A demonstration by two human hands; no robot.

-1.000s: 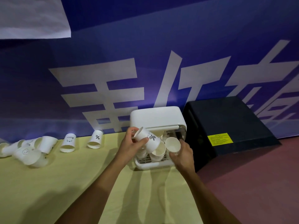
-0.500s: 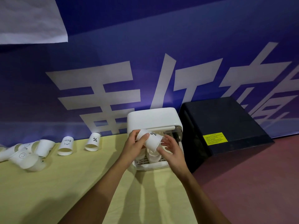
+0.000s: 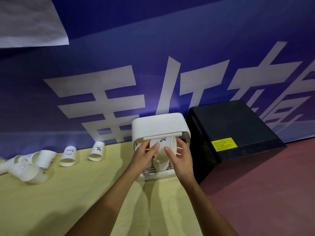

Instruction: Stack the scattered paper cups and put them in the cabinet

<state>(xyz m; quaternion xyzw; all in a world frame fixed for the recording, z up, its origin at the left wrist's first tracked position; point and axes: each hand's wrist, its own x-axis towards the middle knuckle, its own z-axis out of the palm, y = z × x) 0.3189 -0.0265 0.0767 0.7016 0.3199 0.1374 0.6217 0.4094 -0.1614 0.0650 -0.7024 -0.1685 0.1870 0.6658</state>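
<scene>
A small white cabinet (image 3: 158,124) stands on the yellow table (image 3: 76,198) with its front lid raised. In its opening lies a white paper cup with a "%" mark (image 3: 162,144), on its side with the rim to the right. My left hand (image 3: 144,155) grips the cup's base end. My right hand (image 3: 179,155) holds its rim side. More white cups (image 3: 161,163) stand on the cabinet's rack below, partly hidden by my hands. Scattered cups lie at the left: a "%" cup (image 3: 96,151), a "Bear" cup (image 3: 68,156) and a pile (image 3: 29,165).
A black box with a yellow label (image 3: 238,133) sits right of the cabinet, close against it. A blue banner with white characters (image 3: 153,65) forms the back wall. Red floor (image 3: 264,193) lies beyond the table's right edge.
Both hands have carried the "%" cup forward and up into the cabinet's opening. My right hand let go of the separate cup it held and came onto the "%" cup.
</scene>
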